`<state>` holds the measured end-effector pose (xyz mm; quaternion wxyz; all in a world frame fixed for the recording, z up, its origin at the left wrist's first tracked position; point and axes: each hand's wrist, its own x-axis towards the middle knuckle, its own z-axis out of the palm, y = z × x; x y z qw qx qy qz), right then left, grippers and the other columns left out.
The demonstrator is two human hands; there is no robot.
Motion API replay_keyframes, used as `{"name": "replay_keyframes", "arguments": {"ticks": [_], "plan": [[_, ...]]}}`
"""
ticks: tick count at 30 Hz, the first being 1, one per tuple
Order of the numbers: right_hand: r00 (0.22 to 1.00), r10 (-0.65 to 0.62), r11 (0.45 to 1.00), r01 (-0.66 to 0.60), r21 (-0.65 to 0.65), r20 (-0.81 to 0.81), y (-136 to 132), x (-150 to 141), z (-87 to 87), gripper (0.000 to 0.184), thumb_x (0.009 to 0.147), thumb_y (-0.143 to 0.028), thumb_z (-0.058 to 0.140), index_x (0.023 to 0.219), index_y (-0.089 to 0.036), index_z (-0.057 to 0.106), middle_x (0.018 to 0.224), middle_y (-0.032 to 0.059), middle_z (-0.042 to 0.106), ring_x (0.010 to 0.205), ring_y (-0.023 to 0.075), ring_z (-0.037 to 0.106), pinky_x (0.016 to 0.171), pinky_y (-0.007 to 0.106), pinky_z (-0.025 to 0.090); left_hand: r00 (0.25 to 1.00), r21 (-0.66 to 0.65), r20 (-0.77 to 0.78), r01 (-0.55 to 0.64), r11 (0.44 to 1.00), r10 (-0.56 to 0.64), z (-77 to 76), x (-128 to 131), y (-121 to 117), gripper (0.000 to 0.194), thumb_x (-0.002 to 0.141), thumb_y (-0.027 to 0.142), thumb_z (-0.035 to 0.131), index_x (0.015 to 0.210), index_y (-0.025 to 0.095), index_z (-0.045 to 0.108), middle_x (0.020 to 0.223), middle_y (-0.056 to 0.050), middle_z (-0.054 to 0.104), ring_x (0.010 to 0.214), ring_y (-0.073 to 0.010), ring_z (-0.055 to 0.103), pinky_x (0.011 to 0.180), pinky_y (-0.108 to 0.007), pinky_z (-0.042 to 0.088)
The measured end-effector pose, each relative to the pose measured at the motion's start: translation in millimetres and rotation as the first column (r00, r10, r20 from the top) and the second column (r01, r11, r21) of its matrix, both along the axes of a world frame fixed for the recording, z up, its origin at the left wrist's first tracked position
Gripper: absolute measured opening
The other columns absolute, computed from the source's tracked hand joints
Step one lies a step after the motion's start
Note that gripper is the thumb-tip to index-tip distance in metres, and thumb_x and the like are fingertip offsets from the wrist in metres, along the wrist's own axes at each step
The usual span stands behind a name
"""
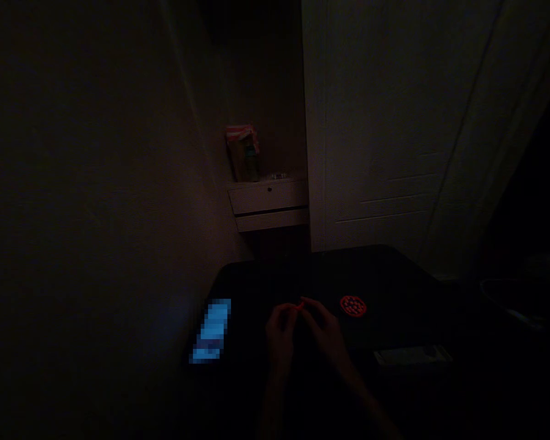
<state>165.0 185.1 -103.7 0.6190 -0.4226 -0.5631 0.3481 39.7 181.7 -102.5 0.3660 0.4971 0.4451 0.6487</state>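
- We have a small red piece (299, 307) at our fingertips, just above the dark tabletop and between our two hands; it is too small and dim for us to make out its exact shape.
- Our left hand (282, 325) closes on it from the left, thumb and fingers pinched together at its near end.
- Our right hand (324, 324) meets it from the other side, fingertips also pinched on the red piece, so that the two grips almost touch.
- Right of our right hand, and apart from it, we see a round red-rimmed object (352, 306) lying on the table, its middle filled with small pale and red marks.
- Left of our left hand, a bright blue pixelated screen (213, 330) lies aslant near the table's left edge.
- At the near right edge we find a flat pale-edged object (412, 355), too dark for us to name.
- Under all this we have the black table (275, 278), with rounded far corners.
- Beyond it, we see a white drawer unit (270, 200) bearing a red-topped package (239, 150) with a bottle (250, 162) before it.
- Right of that we face a large pale panel (380, 122); on our left stands a dim wall (96, 183).
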Motion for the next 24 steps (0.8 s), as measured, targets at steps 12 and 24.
{"name": "replay_keyframes", "arguments": {"ticks": [12, 24], "plan": [[0.999, -0.041, 0.998, 0.04, 0.052, 0.02, 2, 1, 0.1, 0.03, 0.085, -0.041, 0.074, 0.109, -0.022, 0.078, 0.102, 0.0086, 0.072, 0.089, 0.0231, 0.071, 0.079, 0.035, 0.059, 1.0, 0.086, -0.027, -0.011, 0.996, 0.013, -7.7, -3, 5, 0.011, 0.079, 0.027, 0.073, 0.086, 0.02, 0.076, 0.104, -0.008, 0.068, 0.102, -0.0241, 0.067, 0.093, -0.039, 0.055], [0.987, 0.041, 0.995, -0.055, -0.085, -0.155, 2, 3, 4.5, 0.035, 0.08, -0.049, 0.078, 0.104, -0.022, 0.078, 0.107, 0.0095, 0.079, 0.103, 0.0301, 0.073, 0.094, 0.043, 0.057, 0.991, 0.075, -0.033, 0.134, 0.988, -0.132, 4.3, -2, -1, 0.016, 0.082, 0.032, 0.076, 0.092, 0.02, 0.078, 0.11, -0.011, 0.073, 0.109, -0.0266, 0.068, 0.099, -0.04, 0.053]]}}
